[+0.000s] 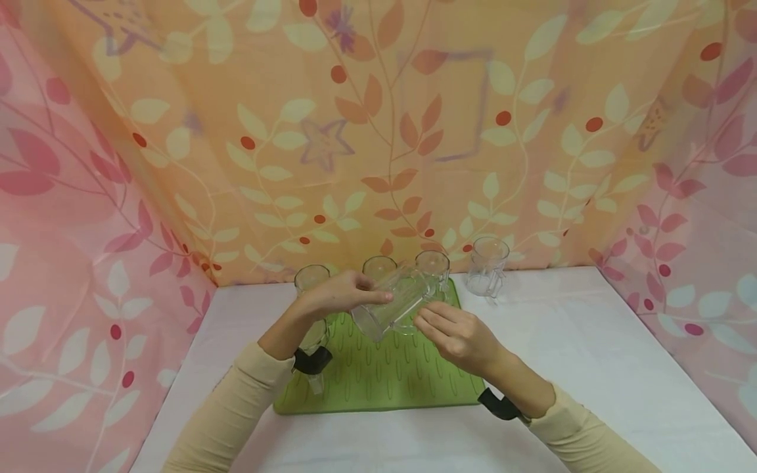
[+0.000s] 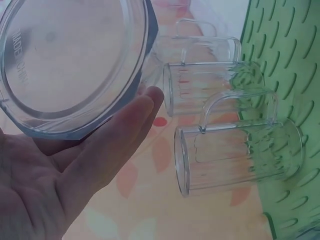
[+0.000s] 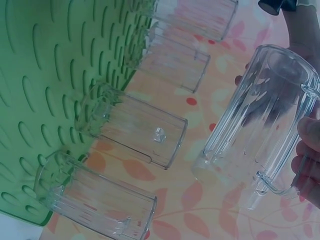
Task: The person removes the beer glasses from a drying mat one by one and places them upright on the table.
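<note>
A clear mug (image 1: 408,295) is held tilted in the air above the green drying mat (image 1: 378,387). My left hand (image 1: 340,293) grips its body near the base, thumb on the near side. In the left wrist view the round base (image 2: 75,60) of the mug, with raised lettering, faces the camera above the left hand's fingers (image 2: 115,135). My right hand (image 1: 461,335) holds the mug's handle; in the right wrist view its fingers (image 3: 307,165) curl at the handle (image 3: 277,187). The mug looks empty.
Behind the hands, clear mugs (image 1: 380,265) (image 1: 434,261) stand upright on the mat. More mugs (image 1: 311,276) (image 1: 313,336) stand at its left, partly hidden by the left arm. Another mug (image 1: 487,263) stands on the white table (image 1: 550,328), right of the mat. Patterned cloth (image 1: 390,131) hangs behind.
</note>
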`<state>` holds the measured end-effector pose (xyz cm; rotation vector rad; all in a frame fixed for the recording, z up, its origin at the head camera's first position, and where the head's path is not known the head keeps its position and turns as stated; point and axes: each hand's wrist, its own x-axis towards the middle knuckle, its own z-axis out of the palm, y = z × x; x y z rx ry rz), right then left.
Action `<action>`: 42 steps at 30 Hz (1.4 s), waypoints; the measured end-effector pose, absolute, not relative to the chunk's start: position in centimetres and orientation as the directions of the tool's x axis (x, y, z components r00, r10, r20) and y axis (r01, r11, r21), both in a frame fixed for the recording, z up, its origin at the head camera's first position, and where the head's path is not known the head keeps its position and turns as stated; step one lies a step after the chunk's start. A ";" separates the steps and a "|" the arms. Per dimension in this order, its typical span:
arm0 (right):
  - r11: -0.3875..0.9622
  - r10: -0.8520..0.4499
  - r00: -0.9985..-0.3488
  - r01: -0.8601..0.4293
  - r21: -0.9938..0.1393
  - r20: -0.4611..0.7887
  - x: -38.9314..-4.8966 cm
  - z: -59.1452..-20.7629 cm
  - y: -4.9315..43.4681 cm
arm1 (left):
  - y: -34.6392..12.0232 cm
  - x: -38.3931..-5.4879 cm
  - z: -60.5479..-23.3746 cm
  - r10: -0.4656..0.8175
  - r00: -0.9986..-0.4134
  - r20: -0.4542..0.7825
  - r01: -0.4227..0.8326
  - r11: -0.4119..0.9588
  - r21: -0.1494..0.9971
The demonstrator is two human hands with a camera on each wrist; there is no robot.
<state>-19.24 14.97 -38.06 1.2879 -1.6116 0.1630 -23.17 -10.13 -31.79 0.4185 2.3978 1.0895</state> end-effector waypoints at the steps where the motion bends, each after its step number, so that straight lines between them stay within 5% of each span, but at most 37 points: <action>1: 0.420 -0.649 0.091 -0.785 0.455 0.755 -19.2 -38.1 15.0 | -10.1 -23.1 -31.8 0.442 -0.848 -0.292 0.070 0.641 0.764; 18: 0.423 -0.630 0.061 -0.809 0.409 0.774 -19.2 -38.0 14.9 | -9.7 -22.8 -31.9 0.378 -0.886 -0.267 0.036 0.630 0.776; 42: 0.454 -0.587 -0.235 -0.888 0.074 0.775 -19.2 -37.2 15.2 | -10.5 -22.5 -32.6 0.283 -0.937 -0.204 0.002 0.590 0.808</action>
